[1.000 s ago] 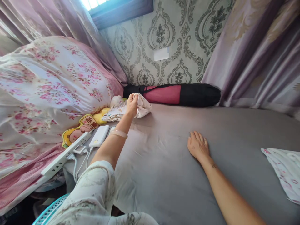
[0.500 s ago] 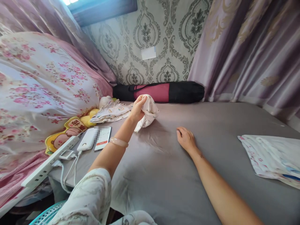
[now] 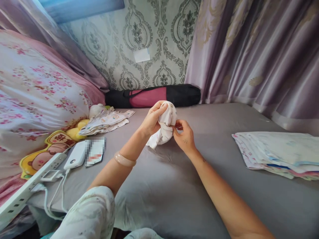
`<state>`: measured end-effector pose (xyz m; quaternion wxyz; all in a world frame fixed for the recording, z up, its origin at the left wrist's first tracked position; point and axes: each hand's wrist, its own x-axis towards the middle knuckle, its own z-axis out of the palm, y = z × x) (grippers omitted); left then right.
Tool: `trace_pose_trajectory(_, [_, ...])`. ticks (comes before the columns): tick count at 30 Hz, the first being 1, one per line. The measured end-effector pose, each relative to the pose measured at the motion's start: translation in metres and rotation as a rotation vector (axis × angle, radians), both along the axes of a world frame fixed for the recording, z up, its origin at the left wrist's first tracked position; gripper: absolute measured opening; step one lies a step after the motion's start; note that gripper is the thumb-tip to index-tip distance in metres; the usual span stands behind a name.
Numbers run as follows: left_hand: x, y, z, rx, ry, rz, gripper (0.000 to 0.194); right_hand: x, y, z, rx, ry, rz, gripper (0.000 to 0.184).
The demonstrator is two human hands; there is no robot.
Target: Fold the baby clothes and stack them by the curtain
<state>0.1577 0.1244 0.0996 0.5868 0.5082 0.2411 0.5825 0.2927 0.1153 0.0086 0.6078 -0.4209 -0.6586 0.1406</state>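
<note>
A crumpled white printed cloth (image 3: 166, 127) hangs over the middle of the grey sheet (image 3: 159, 192); its exact kind is unclear while it is bunched. My left hand (image 3: 154, 119), with a pale bangle on that arm, is closed on the upper left of the cloth. At the cloth's right side my right hand (image 3: 184, 135) pinches its edge between thumb and fingers. Left of my hands lies a flat pile of printed fabric (image 3: 107, 122), like the held one. To the far right rests a stack of folded white cloths (image 3: 276, 152) with coloured edges.
A phone (image 3: 95, 152), a white power bank (image 3: 76, 155) and a power strip (image 3: 32, 182) with cables line the left edge. Yellow plush toys (image 3: 77, 130) sit beyond them. A black and red roll bag (image 3: 149, 97) lies along the wall.
My right hand has risen from the sheet and moved left to grip the cloth. My left hand still holds it, now slightly farther right in view. The camera has turned to the right.
</note>
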Motion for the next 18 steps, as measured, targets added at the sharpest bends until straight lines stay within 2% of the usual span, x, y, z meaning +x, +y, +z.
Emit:
trace_pose_trajectory(3, [-0.002, 0.001, 0.001, 0.017, 0.034, 0.022, 0.021, 0.008, 0.003, 0.003, 0.0, -0.031, 0.037, 0.005])
trace_pose_trajectory(6, [-0.012, 0.008, 0.0, 0.056, 0.09, 0.105, 0.025, 0.021, 0.006, 0.011, 0.006, -0.052, 0.05, 0.009])
trace_pose_trajectory(10, [-0.028, 0.016, -0.002, 0.141, 0.196, 0.211, 0.029, 0.04, 0.006, 0.031, -0.016, 0.02, -0.037, 0.012])
trace_pose_trajectory(13, [-0.035, 0.015, -0.002, 0.216, 0.313, 0.241, 0.027, 0.055, 0.0, 0.048, -0.073, 0.068, -0.072, 0.014])
trace_pose_trajectory(18, [-0.034, 0.007, 0.001, 0.295, 0.467, 0.223, 0.028, 0.077, -0.015, 0.07, -0.154, 0.028, 0.017, 0.015])
